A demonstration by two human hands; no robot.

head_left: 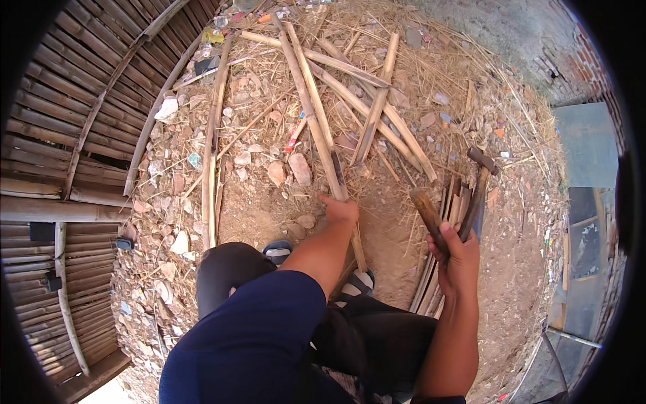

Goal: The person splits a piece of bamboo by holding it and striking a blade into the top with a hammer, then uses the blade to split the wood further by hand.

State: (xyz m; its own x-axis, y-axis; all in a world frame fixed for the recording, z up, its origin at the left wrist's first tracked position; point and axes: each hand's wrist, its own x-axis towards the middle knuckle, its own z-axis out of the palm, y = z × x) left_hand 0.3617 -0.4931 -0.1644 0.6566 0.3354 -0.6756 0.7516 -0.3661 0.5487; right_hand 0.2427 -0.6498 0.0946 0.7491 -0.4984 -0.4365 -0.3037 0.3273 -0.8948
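Left hand [338, 210] clamps bamboo strip [316, 118] — right hand [456, 259] grips knife [431, 217] and hammer [479, 192]; splitting step, next needs blade set above grip

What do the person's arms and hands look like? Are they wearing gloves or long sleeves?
No gloves: both the left hand and the right hand are bare, with no rings or watch visible. The forearms are bare too. A dark navy-blue short sleeve covers the left upper arm, ending near the elbow. No sleeve shows on the right arm until the picture's lower edge.
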